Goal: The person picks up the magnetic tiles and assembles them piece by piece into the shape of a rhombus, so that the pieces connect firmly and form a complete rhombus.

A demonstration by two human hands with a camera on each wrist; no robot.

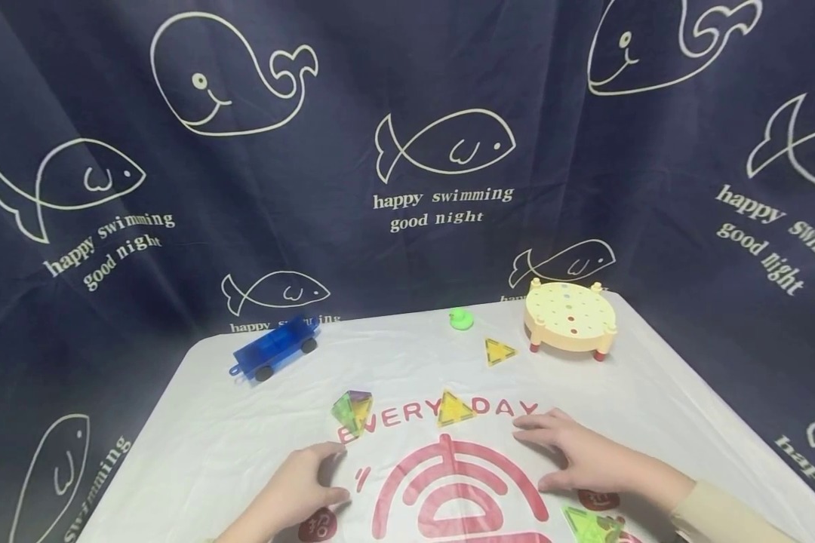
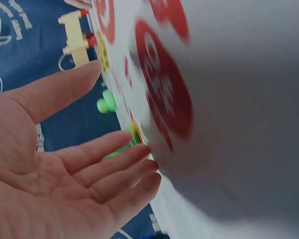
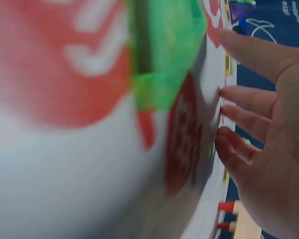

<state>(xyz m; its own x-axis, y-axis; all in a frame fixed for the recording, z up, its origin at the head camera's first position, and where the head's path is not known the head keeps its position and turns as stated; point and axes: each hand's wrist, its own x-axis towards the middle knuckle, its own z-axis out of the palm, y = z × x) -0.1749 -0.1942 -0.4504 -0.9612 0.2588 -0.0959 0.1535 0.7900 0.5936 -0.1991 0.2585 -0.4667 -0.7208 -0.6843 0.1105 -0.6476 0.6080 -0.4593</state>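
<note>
1. In the head view, the left hand (image 1: 299, 483) lies at seven o'clock of the picture and the right hand (image 1: 577, 460) between four and five, both over the white tablecloth (image 1: 652, 400).
2. Both hands are without a grip: fingers relaxed, thumbs apart from them, nothing held.
3. The left wrist view adds the left palm, which the head view hides.
4. The right wrist view shows the green piece (image 3: 172, 55) large and blurred; the head view cuts it off at the bottom edge, six o'clock from the right hand.
5. Only the head view shows the whole blue wagon (image 1: 278, 347), its long axis running from eight to two o'clock, hitch loop at eight.
6. The green, purple and yellow piece (image 1: 353, 412) sits just beside the left fingertips, one o'clock from that hand; its narrow end points to six, long axis roughly twelve to six.
7. The nearer yellow triangle (image 1: 455, 409), ten o'clock from the right hand, points to twelve.
</note>
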